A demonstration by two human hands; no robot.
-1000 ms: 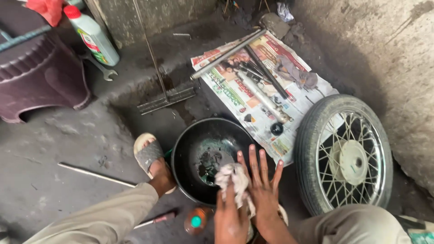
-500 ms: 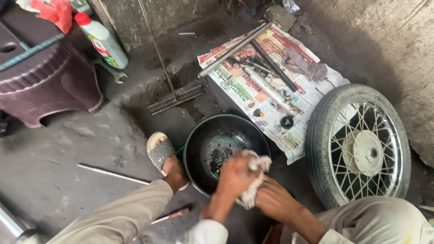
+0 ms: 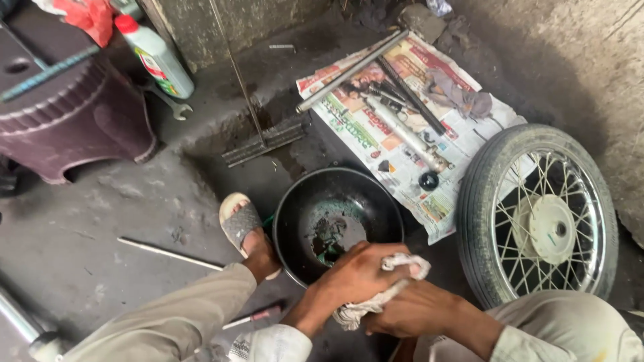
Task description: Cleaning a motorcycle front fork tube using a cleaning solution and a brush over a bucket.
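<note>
Wiping goes on right at the near edge of the view: the left hand (image 3: pixel 352 275) is clenched around a bunched, dirty white rag (image 3: pixel 376 298), with the right hand (image 3: pixel 412 312) pressed in below and against it, its fingers folded into the cloth. Whether anything lies inside the rag cannot be told; it is a crumpled wad with no clear long axis, a loose end sticking up toward the right past the left hand's knuckles. As a judgement, the cleaning is midway: the rag is already soiled, while dark residue sits in what lies beyond.

Just past the hands stands a round black pan (image 3: pixel 295 201) on the floor, mouth up, with a patch of oily, greenish sludge at its bottom. A sandalled foot (image 3: pixel 245 231) rests touching the pan's left rim. A thin metal rod (image 3: pixel 168 253) lies on the grey floor to the left.

To the right a spoked wheel (image 3: pixel 486 194) with its tyre lies flat. Beyond the pan, a newspaper (image 3: pixel 376 131) carries several long metal tubes (image 3: pixel 352 70) and shafts, laid out diagonally, apparently waiting. Farthest left are a purple plastic stool (image 3: pixel 74 127) and a white bottle (image 3: pixel 157 60) with a red cap.
</note>
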